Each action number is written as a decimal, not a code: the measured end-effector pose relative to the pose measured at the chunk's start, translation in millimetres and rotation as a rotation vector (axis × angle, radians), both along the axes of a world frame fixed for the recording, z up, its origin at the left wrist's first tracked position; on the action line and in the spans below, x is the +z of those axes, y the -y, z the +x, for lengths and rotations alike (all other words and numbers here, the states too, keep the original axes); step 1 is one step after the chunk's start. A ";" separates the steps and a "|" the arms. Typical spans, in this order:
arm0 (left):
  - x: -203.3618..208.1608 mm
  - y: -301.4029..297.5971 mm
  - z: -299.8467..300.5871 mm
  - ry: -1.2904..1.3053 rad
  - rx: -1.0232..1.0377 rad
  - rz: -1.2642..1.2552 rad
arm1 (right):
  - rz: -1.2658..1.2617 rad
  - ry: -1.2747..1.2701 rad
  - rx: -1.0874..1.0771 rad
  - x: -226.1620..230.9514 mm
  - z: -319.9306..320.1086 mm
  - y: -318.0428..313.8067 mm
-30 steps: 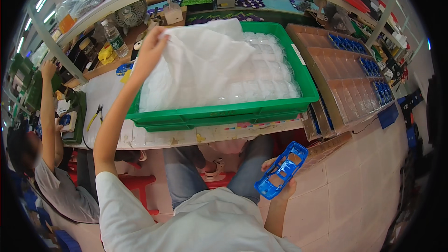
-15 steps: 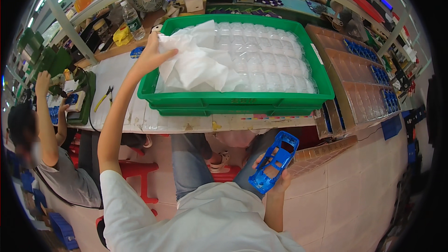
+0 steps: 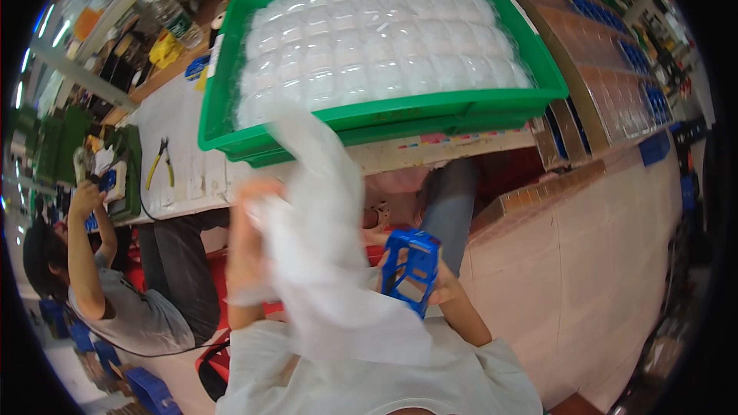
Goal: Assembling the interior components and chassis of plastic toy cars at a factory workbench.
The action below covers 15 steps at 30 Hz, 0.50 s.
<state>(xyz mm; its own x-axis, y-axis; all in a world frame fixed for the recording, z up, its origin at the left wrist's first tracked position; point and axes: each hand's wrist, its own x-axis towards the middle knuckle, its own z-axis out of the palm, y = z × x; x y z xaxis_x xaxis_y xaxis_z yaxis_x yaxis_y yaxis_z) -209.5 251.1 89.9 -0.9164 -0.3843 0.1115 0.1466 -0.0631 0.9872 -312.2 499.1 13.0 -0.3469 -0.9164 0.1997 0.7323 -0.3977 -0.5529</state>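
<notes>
A thin white sheet, like tissue paper or soft film, hangs crumpled and smeared by motion in front of my body. My left hand, also blurred, grips it by its upper left side. My right hand holds a blue toy car body shell with open window gaps, tilted near my right thigh. Beyond them on the table stands a green plastic crate. Clear plastic blister trays with rounded cells fill it, and something white shows beneath them.
On the table at left lie yellow-handled pliers and a water bottle. Cardboard boxes with blue car bodies stand at right. A co-worker sits at left beside a green machine. Red stools are under the table.
My left hand has pulled the white sheet off the trays and brought it down toward my body. The blue car shell has moved left and turned. The head view has shifted.
</notes>
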 end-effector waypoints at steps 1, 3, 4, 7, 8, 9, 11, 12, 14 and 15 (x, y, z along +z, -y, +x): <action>10.9 -26.1 -16.5 -0.118 -0.168 -0.148 | 0.082 0.005 -0.039 -14.0 6.8 -7.7; 5.6 -44.0 -34.2 0.005 -0.428 -0.596 | 0.194 0.085 0.034 -10.7 11.5 -11.0; -6.7 -52.6 -43.4 0.027 -0.490 -0.517 | 0.188 0.087 0.021 -16.8 12.7 -13.9; -48.4 -71.1 -66.6 -0.067 -0.577 -0.124 | 0.275 0.317 -0.046 -32.8 16.0 -33.7; -57.1 -75.7 -71.6 0.003 -0.619 0.074 | 0.249 0.357 -0.093 -40.3 16.0 -39.0; -88.3 -74.1 -69.9 0.133 -0.522 0.087 | 0.250 0.391 -0.129 -56.2 17.1 -49.9; -148.6 -74.9 -83.1 0.225 -0.429 0.199 | 0.163 0.442 -0.289 -67.2 11.2 -65.6; -158.8 -79.4 -104.9 0.288 -0.459 0.216 | 0.269 0.385 -0.407 -68.0 9.4 -78.1; -161.2 -98.6 -143.7 0.431 -0.419 0.249 | 0.366 0.346 -0.553 -57.2 2.8 -90.7; -172.7 -103.3 -162.3 0.473 -0.368 0.094 | 0.467 0.202 -0.675 -49.8 -0.2 -95.9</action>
